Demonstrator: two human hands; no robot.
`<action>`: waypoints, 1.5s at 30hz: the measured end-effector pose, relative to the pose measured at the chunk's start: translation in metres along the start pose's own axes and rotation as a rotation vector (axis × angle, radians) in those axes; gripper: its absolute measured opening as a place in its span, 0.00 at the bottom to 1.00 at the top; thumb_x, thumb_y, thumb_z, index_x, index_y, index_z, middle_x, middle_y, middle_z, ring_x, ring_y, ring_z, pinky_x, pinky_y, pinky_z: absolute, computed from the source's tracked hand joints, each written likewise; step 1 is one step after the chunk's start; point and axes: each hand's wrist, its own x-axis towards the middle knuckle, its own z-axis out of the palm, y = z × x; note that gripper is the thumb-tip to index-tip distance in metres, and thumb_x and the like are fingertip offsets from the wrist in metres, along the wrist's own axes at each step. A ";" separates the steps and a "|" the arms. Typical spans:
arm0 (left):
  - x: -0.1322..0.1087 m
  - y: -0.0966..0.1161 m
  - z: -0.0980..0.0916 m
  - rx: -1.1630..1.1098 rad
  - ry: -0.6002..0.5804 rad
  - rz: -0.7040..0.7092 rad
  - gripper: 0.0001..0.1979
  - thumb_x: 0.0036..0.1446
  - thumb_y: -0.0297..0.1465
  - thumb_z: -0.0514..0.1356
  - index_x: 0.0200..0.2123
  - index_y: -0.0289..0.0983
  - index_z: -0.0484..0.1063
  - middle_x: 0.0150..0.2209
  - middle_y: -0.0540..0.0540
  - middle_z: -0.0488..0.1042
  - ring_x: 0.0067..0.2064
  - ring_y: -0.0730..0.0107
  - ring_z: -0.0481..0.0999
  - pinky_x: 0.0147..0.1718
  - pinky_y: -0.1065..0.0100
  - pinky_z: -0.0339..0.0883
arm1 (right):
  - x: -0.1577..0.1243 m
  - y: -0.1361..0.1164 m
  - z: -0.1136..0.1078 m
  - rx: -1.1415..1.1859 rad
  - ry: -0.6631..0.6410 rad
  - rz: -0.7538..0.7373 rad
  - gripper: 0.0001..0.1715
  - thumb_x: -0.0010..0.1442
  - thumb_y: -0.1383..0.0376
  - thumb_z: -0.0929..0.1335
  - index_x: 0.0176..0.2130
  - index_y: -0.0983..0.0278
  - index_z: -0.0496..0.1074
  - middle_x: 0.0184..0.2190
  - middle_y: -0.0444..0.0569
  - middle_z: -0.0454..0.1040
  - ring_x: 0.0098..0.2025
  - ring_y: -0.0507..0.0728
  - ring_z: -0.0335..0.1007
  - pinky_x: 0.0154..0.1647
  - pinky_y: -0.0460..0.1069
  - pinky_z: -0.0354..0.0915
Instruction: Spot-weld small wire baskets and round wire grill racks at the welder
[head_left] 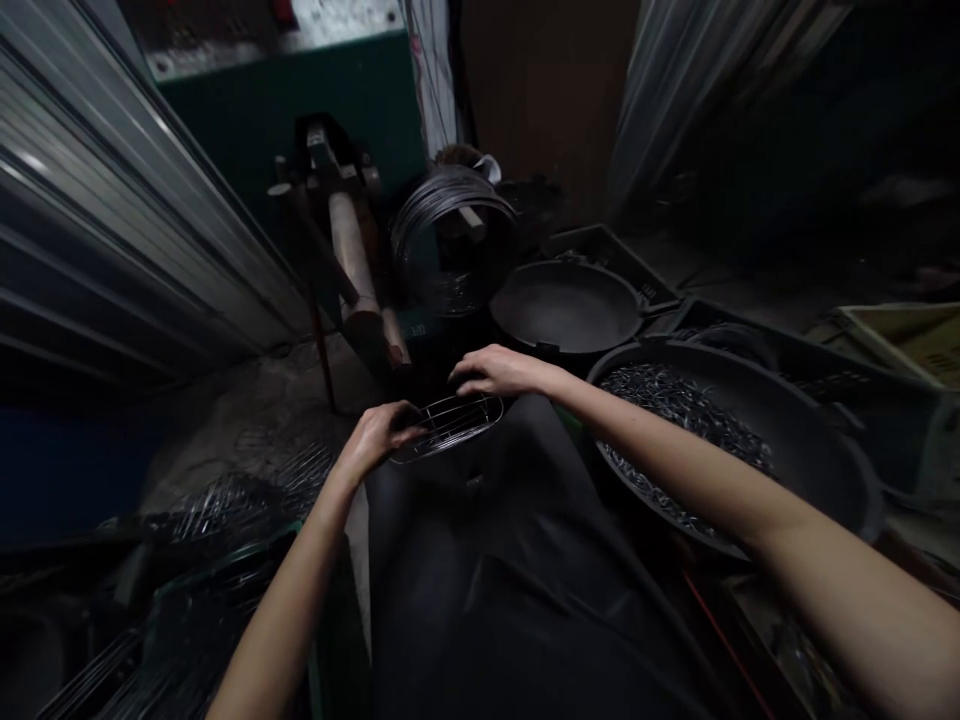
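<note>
A small oval wire rack (459,420) with thin lengthwise bars is held above my lap, in front of the dark apron (480,580). My left hand (384,432) grips its left end, thumb and fingers closed on the wire. Just over the rack's upper edge is my right hand (499,370), its fingers curled together and pointing left. Whether those fingers hold a small piece is too dark to tell. Beyond both hands stands a machine with a pale cylindrical arm (352,250) that slopes down toward them.
At my right, a wide dark pan (817,450) holds many small metal pieces (675,420). Behind it sits another shallow pan (566,305). A wire coil (450,200) stands beside the machine. Wire racks (232,500) are piled at lower left. A yellow crate (911,340) is at far right.
</note>
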 end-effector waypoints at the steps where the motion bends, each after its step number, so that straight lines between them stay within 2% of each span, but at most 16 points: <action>1: 0.000 0.002 -0.001 -0.002 0.007 0.005 0.14 0.54 0.41 0.59 0.39 0.38 0.73 0.37 0.48 0.76 0.40 0.65 0.74 0.38 0.69 0.64 | 0.001 -0.003 0.004 -0.021 -0.028 -0.007 0.17 0.59 0.63 0.69 0.48 0.64 0.72 0.42 0.50 0.74 0.43 0.56 0.70 0.43 0.46 0.62; 4: 0.000 0.005 -0.003 0.014 0.029 0.006 0.15 0.54 0.40 0.59 0.40 0.36 0.73 0.37 0.47 0.76 0.39 0.65 0.74 0.37 0.69 0.64 | 0.005 -0.012 0.013 -0.112 -0.071 -0.005 0.18 0.59 0.61 0.69 0.48 0.65 0.72 0.42 0.51 0.74 0.44 0.58 0.69 0.43 0.47 0.61; 10: -0.001 0.004 -0.011 0.044 0.072 -0.018 0.14 0.53 0.38 0.61 0.40 0.37 0.73 0.38 0.47 0.77 0.40 0.65 0.74 0.37 0.71 0.64 | 0.011 -0.022 0.014 -0.286 -0.078 0.005 0.16 0.62 0.62 0.66 0.49 0.64 0.72 0.42 0.51 0.74 0.45 0.59 0.68 0.40 0.48 0.61; 16: 0.000 -0.001 -0.014 0.051 0.057 -0.040 0.13 0.53 0.37 0.61 0.39 0.36 0.74 0.38 0.46 0.77 0.40 0.63 0.74 0.36 0.70 0.63 | 0.017 -0.025 0.016 -0.346 -0.135 0.000 0.14 0.63 0.64 0.65 0.48 0.64 0.72 0.41 0.52 0.74 0.44 0.58 0.69 0.37 0.46 0.60; 21: -0.002 -0.013 -0.018 -0.006 0.000 -0.019 0.16 0.52 0.42 0.60 0.39 0.38 0.73 0.38 0.48 0.77 0.40 0.64 0.74 0.38 0.69 0.64 | 0.035 -0.027 0.000 -0.192 -0.383 -0.026 0.15 0.63 0.61 0.64 0.47 0.63 0.73 0.38 0.49 0.76 0.37 0.54 0.71 0.31 0.44 0.58; 24: -0.002 -0.018 -0.022 -0.023 -0.034 -0.057 0.16 0.53 0.43 0.58 0.39 0.39 0.73 0.38 0.49 0.76 0.41 0.64 0.74 0.38 0.69 0.64 | 0.048 -0.033 -0.011 -0.241 -0.445 -0.038 0.17 0.61 0.59 0.66 0.47 0.65 0.74 0.38 0.51 0.76 0.38 0.56 0.71 0.30 0.45 0.58; 29: -0.004 -0.018 -0.024 -0.041 -0.049 -0.087 0.18 0.52 0.45 0.58 0.39 0.38 0.73 0.38 0.47 0.76 0.41 0.63 0.74 0.39 0.69 0.64 | 0.058 -0.047 -0.005 -0.431 -0.383 -0.052 0.25 0.53 0.56 0.71 0.48 0.67 0.73 0.40 0.56 0.75 0.41 0.62 0.71 0.33 0.48 0.63; 35: -0.005 -0.021 -0.024 -0.063 -0.043 -0.098 0.19 0.51 0.46 0.59 0.39 0.37 0.73 0.38 0.47 0.77 0.41 0.62 0.74 0.39 0.68 0.64 | 0.058 -0.048 0.004 -0.468 -0.342 -0.091 0.17 0.52 0.61 0.71 0.42 0.67 0.75 0.37 0.55 0.75 0.38 0.61 0.73 0.32 0.49 0.65; 40: -0.005 -0.022 -0.024 -0.062 -0.045 -0.089 0.19 0.51 0.45 0.60 0.38 0.37 0.73 0.38 0.47 0.76 0.40 0.63 0.74 0.39 0.68 0.64 | 0.060 -0.047 0.002 -0.426 -0.328 -0.083 0.16 0.51 0.63 0.71 0.41 0.66 0.76 0.36 0.53 0.76 0.38 0.60 0.73 0.32 0.48 0.65; 45: -0.006 -0.019 -0.025 -0.070 0.071 -0.068 0.16 0.52 0.43 0.60 0.38 0.38 0.73 0.38 0.48 0.77 0.40 0.65 0.74 0.39 0.70 0.64 | 0.054 -0.041 -0.001 -0.393 -0.263 -0.103 0.13 0.53 0.62 0.71 0.40 0.65 0.76 0.35 0.52 0.76 0.37 0.59 0.73 0.32 0.47 0.62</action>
